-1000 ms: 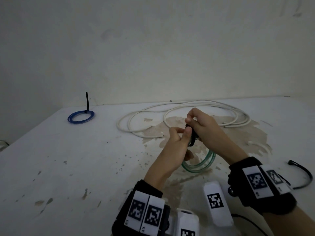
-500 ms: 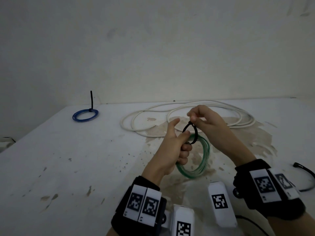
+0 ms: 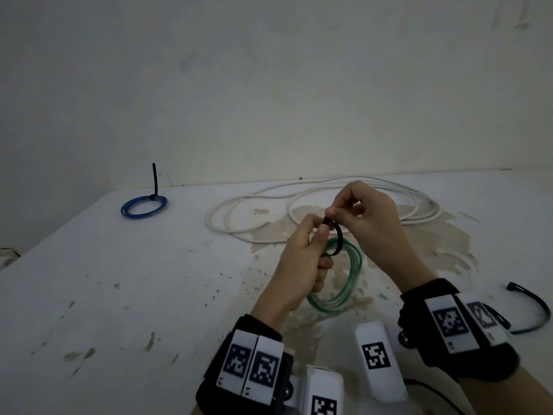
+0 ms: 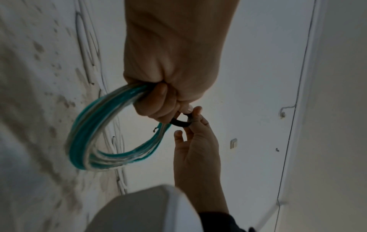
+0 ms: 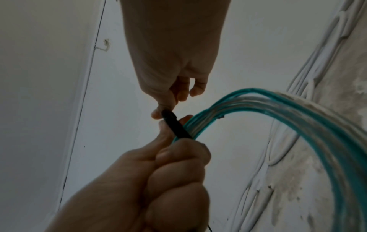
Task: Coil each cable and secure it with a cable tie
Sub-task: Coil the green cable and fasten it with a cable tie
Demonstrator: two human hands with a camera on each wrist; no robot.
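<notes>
My left hand grips the green cable coil by its upper side and holds it above the table; its thumb presses the black cable tie. The tie loops around the coil's strands. My right hand pinches the top of the tie loop between thumb and fingertips. In the left wrist view the left hand grasps the green coil and the tie runs to the right hand. In the right wrist view the right hand pinches the tie above the left hand.
A long white cable lies in loose loops on the stained white table, behind my hands. A blue coil bound with a black tie sits at the far left. A spare black cable tie lies at the right. A wall stands close behind.
The green coil has risen and turned more upright in my left hand. The black tie, first held short between both hands, now forms an open loop around the strands.
</notes>
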